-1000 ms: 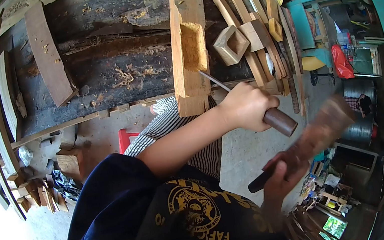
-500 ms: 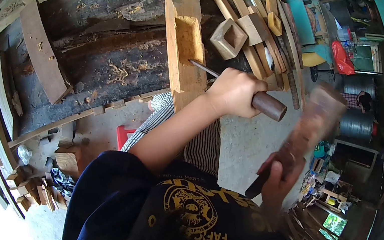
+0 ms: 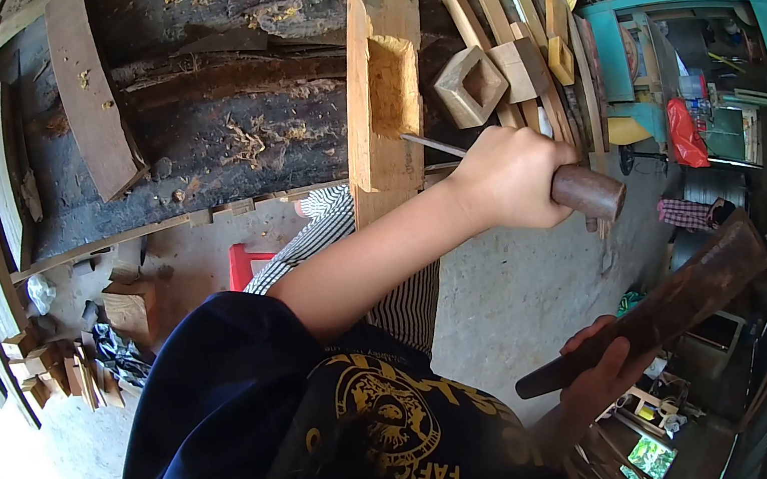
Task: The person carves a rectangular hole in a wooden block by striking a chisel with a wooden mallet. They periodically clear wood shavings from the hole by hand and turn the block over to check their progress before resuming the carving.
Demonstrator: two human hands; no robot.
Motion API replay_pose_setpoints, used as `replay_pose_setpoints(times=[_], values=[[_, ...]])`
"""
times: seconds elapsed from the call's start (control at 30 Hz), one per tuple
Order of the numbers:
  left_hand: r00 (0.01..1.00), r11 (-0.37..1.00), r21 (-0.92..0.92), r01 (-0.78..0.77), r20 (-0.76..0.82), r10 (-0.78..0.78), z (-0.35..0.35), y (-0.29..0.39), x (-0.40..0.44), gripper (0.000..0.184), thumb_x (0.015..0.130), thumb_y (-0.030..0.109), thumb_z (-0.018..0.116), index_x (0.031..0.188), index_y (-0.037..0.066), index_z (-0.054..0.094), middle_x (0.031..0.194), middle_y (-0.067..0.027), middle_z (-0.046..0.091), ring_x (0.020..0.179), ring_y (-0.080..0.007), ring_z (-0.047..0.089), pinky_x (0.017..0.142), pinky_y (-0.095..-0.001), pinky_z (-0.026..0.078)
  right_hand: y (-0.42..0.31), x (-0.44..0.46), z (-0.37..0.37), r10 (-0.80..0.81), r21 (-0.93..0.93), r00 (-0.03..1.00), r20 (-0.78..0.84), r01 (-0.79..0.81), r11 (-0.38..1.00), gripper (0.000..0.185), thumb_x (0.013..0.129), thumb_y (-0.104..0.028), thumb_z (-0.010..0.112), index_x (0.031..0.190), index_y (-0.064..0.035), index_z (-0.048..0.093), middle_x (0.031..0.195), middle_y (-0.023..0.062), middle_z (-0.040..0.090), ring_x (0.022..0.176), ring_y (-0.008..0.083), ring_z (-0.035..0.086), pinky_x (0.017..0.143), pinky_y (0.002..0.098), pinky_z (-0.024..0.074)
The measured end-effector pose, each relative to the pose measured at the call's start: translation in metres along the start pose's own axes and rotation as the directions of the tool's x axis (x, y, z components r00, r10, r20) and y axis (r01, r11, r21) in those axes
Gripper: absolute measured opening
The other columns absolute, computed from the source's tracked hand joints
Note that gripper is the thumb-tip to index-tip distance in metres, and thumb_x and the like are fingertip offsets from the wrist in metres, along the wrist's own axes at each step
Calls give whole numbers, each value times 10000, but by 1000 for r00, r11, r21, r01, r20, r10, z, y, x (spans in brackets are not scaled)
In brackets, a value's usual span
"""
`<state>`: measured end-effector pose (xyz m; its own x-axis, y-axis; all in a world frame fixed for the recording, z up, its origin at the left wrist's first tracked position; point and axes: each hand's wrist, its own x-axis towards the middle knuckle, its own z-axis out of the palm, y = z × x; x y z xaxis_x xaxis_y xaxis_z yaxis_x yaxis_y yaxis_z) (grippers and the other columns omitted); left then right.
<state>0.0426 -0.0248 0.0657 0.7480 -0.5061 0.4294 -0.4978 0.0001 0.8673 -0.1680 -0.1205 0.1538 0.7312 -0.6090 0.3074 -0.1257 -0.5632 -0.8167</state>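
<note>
Dark, shaving-strewn slab (image 3: 208, 157) (concrete floor (image 3: 524, 292) alongside); hands (image 3: 517, 178) gripping chisel (image 3: 589, 192), mallet (image 3: 681, 291).

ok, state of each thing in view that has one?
Left hand, closed on chisel
Chisel, tip at the recess's near end
Right hand, closed on mallet
Mallet, held apart from chisel
Beam, recess cut, uncovered
Small block, hollowed
Bench, littered with shavings

Left hand (image 3: 517, 178) grips a chisel (image 3: 589, 193); right hand (image 3: 611, 372) holds a mallet (image 3: 691, 287).
</note>
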Motion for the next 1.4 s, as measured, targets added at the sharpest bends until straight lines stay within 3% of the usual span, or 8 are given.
replay_pose_setpoints(times=[0.63,0.7,0.87,1.03,1.1,1.17,1.27,1.4], values=[[986,992,-10,123,113,-121,1,6,11,172,652,263,661,743,116,668,642,-135,641,647,-330,657,624,-413,545,-17,30,1,-59,135,983,-171,83,987,669,880,-583,538,1270,-75,344,752,104,533,510,147,518,429,257,441],[988,995,-25,101,121,-97,4,5,9,172,651,263,664,739,115,665,643,-132,641,646,-330,656,617,-414,543,7,26,0,-77,67,997,30,75,995,597,917,-623,404,961,-29,448,757,94,539,508,161,521,466,244,448],[985,997,26,75,156,-79,10,2,1,177,637,254,681,709,98,637,652,-116,640,637,-319,651,596,-408,534,3,18,27,3,-72,964,265,17,997,441,943,-330,536,1203,-32,341,704,106,539,503,167,530,441,270,459],[987,998,28,56,150,-60,10,3,-3,170,632,243,677,702,97,627,646,-106,630,630,-319,646,597,-407,533,-26,10,13,-138,66,983,-117,146,987,655,888,-579,531,1173,-8,381,788,136,546,562,185,547,433,239,450],[988,999,25,41,146,-44,6,2,-4,168,630,246,678,701,103,625,656,-103,636,630,-315,647,593,-404,532,7,4,-1,-172,227,984,-47,178,958,597,923,-550,459,1138,5,410,801,129,545,595,183,559,493,253,468],[983,998,29,53,174,-57,2,-1,-7,168,629,250,680,699,107,625,655,-100,635,627,-312,646,589,-404,532,60,-8,-12,-170,-319,975,141,207,925,418,930,-420,468,1017,-12,446,752,102,536,545,149,532,487,265,446],[981,998,55,38,190,-48,9,-7,-13,167,628,258,684,694,116,625,645,-94,629,618,-304,643,578,-403,529,13,-13,36,105,-107,970,221,-83,991,535,903,-213,516,1320,-1,257,754,108,543,565,160,543,480,267,454],[986,994,102,-44,167,26,14,-11,-24,162,622,261,687,669,124,614,616,-80,613,594,-297,632,540,-395,514,4,-11,15,-45,89,997,63,40,995,479,936,-379,510,1174,12,370,789,116,543,557,166,546,464,270,469]])
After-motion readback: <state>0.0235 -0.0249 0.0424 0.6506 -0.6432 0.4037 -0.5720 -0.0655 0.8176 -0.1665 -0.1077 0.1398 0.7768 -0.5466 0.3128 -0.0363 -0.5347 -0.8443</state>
